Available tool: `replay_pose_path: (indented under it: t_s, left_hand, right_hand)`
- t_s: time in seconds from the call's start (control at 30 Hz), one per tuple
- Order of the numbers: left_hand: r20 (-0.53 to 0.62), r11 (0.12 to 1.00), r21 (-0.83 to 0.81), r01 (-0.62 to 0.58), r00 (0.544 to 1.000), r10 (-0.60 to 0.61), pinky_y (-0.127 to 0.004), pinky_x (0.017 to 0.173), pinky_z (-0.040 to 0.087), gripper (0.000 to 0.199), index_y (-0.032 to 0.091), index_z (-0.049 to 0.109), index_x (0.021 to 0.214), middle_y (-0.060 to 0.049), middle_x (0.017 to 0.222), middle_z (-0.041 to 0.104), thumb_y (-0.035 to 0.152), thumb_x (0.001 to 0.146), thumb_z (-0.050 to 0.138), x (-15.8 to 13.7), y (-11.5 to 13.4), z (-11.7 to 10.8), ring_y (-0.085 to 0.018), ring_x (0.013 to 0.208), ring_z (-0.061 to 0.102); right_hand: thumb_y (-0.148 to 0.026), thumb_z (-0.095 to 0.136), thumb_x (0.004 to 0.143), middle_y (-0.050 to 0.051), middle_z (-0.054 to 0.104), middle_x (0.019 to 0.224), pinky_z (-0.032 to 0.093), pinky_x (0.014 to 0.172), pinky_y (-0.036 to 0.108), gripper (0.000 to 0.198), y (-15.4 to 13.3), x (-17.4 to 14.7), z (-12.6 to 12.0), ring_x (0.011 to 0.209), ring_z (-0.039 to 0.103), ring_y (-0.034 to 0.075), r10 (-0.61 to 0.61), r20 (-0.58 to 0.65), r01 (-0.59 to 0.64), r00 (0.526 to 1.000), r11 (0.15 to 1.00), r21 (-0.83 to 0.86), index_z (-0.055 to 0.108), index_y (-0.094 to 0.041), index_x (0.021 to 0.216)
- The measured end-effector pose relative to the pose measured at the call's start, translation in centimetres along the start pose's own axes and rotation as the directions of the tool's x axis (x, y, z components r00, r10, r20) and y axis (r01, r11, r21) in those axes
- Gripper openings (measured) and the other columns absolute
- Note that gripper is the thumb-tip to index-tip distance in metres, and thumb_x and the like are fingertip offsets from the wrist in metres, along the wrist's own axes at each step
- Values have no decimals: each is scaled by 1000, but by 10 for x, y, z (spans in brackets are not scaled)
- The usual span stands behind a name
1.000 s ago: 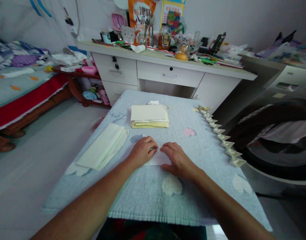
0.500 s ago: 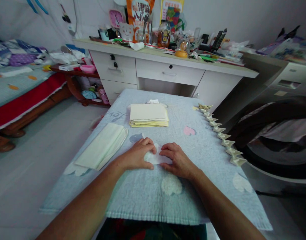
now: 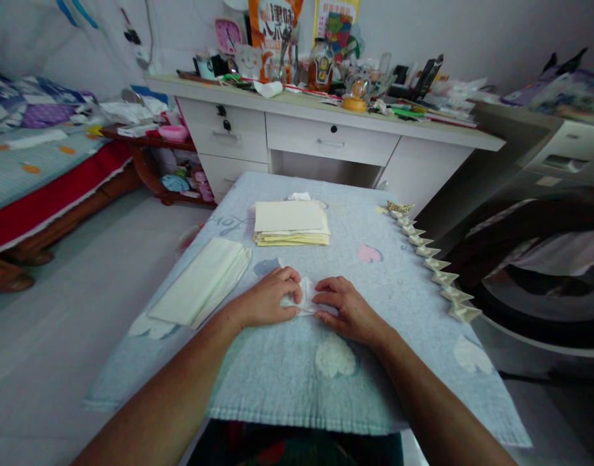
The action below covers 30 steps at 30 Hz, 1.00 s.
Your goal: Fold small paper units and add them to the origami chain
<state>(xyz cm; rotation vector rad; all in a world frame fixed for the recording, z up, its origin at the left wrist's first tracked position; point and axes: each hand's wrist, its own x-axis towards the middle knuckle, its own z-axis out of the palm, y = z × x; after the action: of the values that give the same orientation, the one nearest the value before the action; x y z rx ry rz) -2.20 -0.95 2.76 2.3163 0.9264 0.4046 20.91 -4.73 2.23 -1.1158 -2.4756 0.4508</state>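
Note:
A small piece of folded white paper (image 3: pixel 305 296) lies on the cloth-covered table between my two hands. My left hand (image 3: pixel 276 296) grips its left side, fingers curled over the top and thumb at the near edge. On the other side my right hand (image 3: pixel 343 307) has its fingers bent and closed on the paper's right part. Both hands hide the paper's ends. Left of them rests a stack of long pale sheets (image 3: pixel 202 281). Beyond the hands is a pile of cream and yellow paper (image 3: pixel 291 222).
A row of folded paper boats (image 3: pixel 435 265) runs down the table's right side. The blue patterned tablecloth (image 3: pixel 272 388) hangs at the near edge. Past the table stands a white desk (image 3: pixel 307 129) crowded with jars and bags; a washing machine (image 3: pixel 563 162) is at right.
The near edge of the paper has been turned up, and it now looks narrower. My left thumb has moved up slightly with it. The view has shifted a little.

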Motion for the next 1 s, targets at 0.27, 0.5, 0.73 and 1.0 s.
replay_pose_path:
  t_s: [0.27,0.5,0.73,1.0]
  left_hand:
    - [-59,996,83,-21,998,26,-32,91,42,12,18,62,74,-4,100,54,9,69,56,2,1,4,-20,98,52]
    - [-44,993,116,-38,998,43,-29,83,42,18,19,57,76,-2,88,56,5,66,53,1,6,4,-19,91,52]
    - [14,983,183,-1,1000,-1,-28,76,41,9,20,60,84,-2,87,56,17,77,57,1,9,7,-18,87,53]
    - [46,971,228,69,996,-82,-28,73,41,15,19,60,85,-3,87,63,23,88,45,1,6,8,-19,85,59]
  right_hand:
    - [-37,61,82,10,57,109,38,86,39,28,-11,2,4,96,48,23,57,-18,-58,998,998,-36,65,-17,100]
    - [-16,61,77,7,58,104,35,85,36,20,-11,5,12,96,46,21,103,-25,-105,994,990,-95,64,-18,97]
    - [-12,56,85,4,62,95,35,81,33,15,-7,6,15,90,48,18,43,-33,-45,999,996,-75,68,-20,90]
    - [-20,59,87,4,60,85,34,79,32,8,-3,8,18,85,48,18,189,-71,-192,979,981,-38,67,-19,84]
